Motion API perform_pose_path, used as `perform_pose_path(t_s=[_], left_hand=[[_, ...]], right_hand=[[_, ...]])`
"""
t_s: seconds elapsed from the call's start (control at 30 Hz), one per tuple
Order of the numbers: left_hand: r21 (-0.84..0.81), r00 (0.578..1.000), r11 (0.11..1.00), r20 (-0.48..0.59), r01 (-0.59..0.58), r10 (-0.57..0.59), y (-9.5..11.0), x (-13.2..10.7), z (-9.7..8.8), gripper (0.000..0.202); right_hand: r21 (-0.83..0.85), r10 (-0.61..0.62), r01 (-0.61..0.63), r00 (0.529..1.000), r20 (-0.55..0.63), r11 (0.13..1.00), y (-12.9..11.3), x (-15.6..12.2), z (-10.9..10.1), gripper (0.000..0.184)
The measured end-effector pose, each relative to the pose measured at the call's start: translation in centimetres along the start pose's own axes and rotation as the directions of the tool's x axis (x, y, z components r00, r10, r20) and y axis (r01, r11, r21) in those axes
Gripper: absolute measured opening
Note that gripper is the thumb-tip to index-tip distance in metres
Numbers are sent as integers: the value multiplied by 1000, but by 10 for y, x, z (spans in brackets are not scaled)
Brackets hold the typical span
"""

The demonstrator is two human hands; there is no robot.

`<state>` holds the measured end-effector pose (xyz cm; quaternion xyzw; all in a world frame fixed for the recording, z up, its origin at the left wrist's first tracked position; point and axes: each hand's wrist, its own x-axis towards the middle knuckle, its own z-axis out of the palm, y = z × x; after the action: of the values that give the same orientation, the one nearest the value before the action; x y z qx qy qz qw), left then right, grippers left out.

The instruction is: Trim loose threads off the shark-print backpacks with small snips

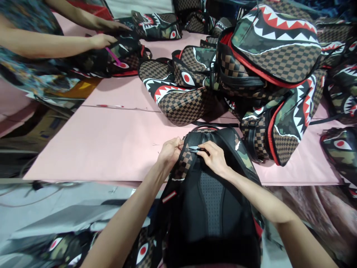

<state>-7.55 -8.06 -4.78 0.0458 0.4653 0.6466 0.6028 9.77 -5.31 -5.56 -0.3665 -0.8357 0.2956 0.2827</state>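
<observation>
A backpack lies with its black padded back panel facing up, its top resting over the table edge. My left hand is closed on the backpack's upper left edge, beside the checkered strap part. In my right hand is a small pair of thread snips, blades pointing left towards that same edge. The blade tips are close to the strap seam; whether they touch a thread is too small to tell. The carry handle curves up just beyond both hands.
Finished-looking checkered and camouflage backpacks are piled on the pink table ahead and right. A red pen lies at left. Across the table, another person's hands work on a backpack. More bags lie below the table.
</observation>
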Motion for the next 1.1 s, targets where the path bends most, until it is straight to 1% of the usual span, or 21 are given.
perform_pose_path(t_s=[0.07, 0.13, 0.27, 0.47, 0.67, 0.8, 0.9, 0.97, 1.0, 1.03, 1.07, 1.1], left_hand=[[-13, 1000, 1000, 3, -15, 15, 0, -1, 1, 32], [-27, 999, 999, -17, -48, 47, 1, 0, 2, 32], [-69, 996, 995, -69, -68, 63, 4, 3, 8, 35], [-61, 994, 995, -87, -79, 73, 7, 3, 14, 35], [-64, 993, 994, -81, -85, 80, 6, 3, 13, 31], [-71, 995, 995, -79, -66, 60, 4, 4, 14, 30], [-9, 994, 998, -91, -66, 65, 2, 6, 14, 30], [35, 992, 997, -106, -62, 66, 4, 6, 10, 28], [96, 986, 990, -125, -99, 111, 7, 5, 5, 26], [206, 968, 964, -148, -171, 203, 12, 4, -1, 21], [368, 923, 891, -169, -266, 346, 17, 2, -8, 14], [568, 843, 746, -160, -347, 514, 23, -1, -15, 8]], right_hand=[[-18, -36, 36, 999, -9, 999, 1, 2, 4, 17], [-21, -50, 49, 998, -36, 999, 5, 4, 6, 17], [-42, -29, 25, 996, -90, 999, 8, 10, 6, 18], [-107, -24, 18, 998, -58, 994, 5, 22, 12, 19], [-75, 31, -33, 999, -36, 997, 4, 23, 14, 19], [-73, 33, -36, 999, -38, 997, 4, 22, 15, 19], [-83, 22, -26, 999, -38, 996, 5, 24, 16, 19], [-64, 49, -52, 998, -45, 997, 5, 25, 16, 19], [-48, 71, -73, 996, -49, 996, 4, 24, 14, 19], [-31, 93, -94, 994, -51, 995, 3, 23, 12, 19], [-12, 109, -110, 993, -47, 994, 0, 21, 9, 19], [10, 119, -119, 992, -36, 993, -3, 16, 5, 19]])
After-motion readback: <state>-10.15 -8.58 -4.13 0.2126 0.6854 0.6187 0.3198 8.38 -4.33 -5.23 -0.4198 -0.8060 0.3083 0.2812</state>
